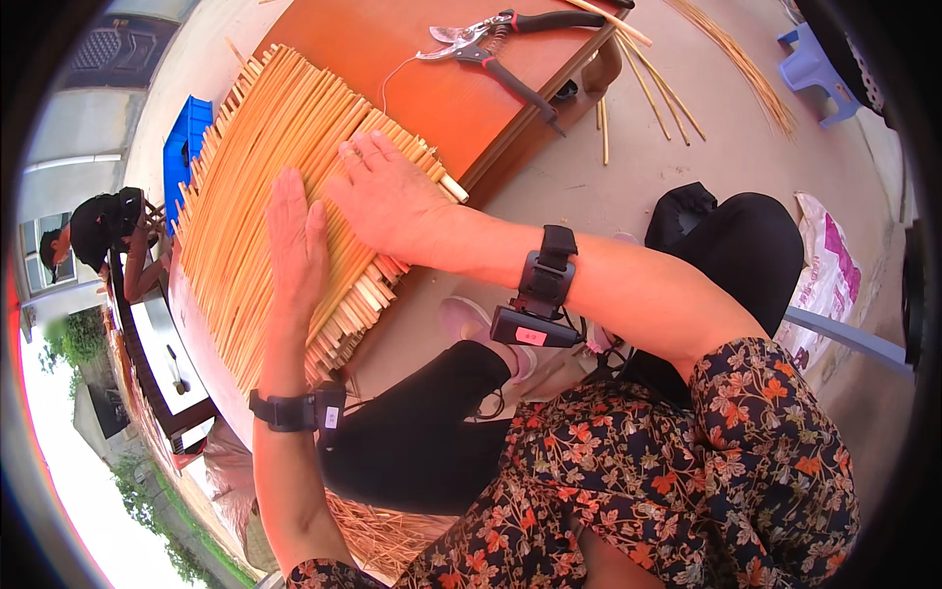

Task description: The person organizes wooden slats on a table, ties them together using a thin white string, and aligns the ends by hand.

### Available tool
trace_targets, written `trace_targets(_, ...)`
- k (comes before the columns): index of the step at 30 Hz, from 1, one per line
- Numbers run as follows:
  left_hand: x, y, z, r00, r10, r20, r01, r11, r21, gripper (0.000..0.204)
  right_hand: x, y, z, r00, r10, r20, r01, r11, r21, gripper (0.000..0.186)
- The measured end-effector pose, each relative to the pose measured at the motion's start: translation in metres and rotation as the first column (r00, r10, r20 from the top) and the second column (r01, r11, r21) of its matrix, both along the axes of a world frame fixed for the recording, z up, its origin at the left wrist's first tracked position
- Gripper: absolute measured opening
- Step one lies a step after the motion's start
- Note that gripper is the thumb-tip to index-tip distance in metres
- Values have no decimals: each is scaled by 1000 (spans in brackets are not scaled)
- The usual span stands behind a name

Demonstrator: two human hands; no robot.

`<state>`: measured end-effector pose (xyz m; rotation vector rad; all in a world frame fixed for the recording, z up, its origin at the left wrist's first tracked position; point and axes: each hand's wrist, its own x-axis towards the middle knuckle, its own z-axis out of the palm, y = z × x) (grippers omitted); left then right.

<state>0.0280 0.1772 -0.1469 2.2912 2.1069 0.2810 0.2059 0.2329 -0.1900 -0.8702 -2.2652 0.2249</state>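
A mat of straw-coloured reed stalks (245, 167), laid closely side by side, lies across the low orange-brown table (392, 39). My left hand (294, 245) rests flat on it with the fingers stretched out and pointing away from me. To its right, my right hand (388, 196) lies spread on the stalks near their right end. Both palms press on the surface and hold nothing. Cut stalk ends stick out unevenly along the near right edge. Beyond my right hand, pruning shears (491, 49) with dark handles lie on the table, their jaws apart, beside a thin wire (388, 83).
A blue crate (182, 147) stands left of the mat. Loose stalks (653, 83) lie on the floor past the table, near a light blue stool (819, 74). At right is a white and purple sack (814, 265). Another person (108, 231) is at far left.
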Motion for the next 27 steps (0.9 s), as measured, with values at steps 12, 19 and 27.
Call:
trace_targets(12, 13, -13, -8, 994, 109, 25, -106, 991, -83, 62, -5, -5, 5, 1000, -2, 17, 2, 1000, 24, 30)
trace_targets(19, 34, -1, -12, 967, 253, -38, -254, 966, -43, 62, -8, -2, 1, 999, -33, -26, 34, 998, 48, 32)
trace_targets(27, 37, 10, -22, 969, 193, -151, -205, 977, -66, 66, 36, -3, 17, 812, 62, -580, -63, 998, 19, 18)
